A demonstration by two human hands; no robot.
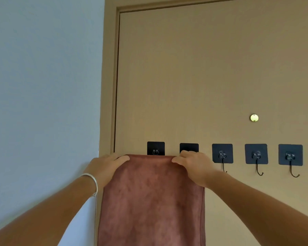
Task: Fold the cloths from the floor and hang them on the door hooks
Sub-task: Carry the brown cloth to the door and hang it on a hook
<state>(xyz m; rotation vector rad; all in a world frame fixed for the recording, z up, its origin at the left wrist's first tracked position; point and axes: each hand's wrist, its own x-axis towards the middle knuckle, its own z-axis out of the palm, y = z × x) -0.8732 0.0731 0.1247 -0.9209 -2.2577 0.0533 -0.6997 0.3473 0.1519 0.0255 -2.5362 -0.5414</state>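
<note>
A folded reddish-brown cloth (151,201) hangs down against the tan door (194,77). Its top edge sits level with the two leftmost black hook pads (155,147), (188,147) and hides their hooks. My left hand (105,166) grips the cloth's top left corner, fingers curled over the edge. My right hand (194,166) grips the top right corner, just below the second pad. A silver bangle is on my left wrist.
Three more black adhesive pads with bare hooks (222,157), (256,157), (290,158) run to the right along the door, and another shows at the frame edge. A brass peephole (254,118) sits above them. The door frame (108,86) and a pale wall (43,86) lie left.
</note>
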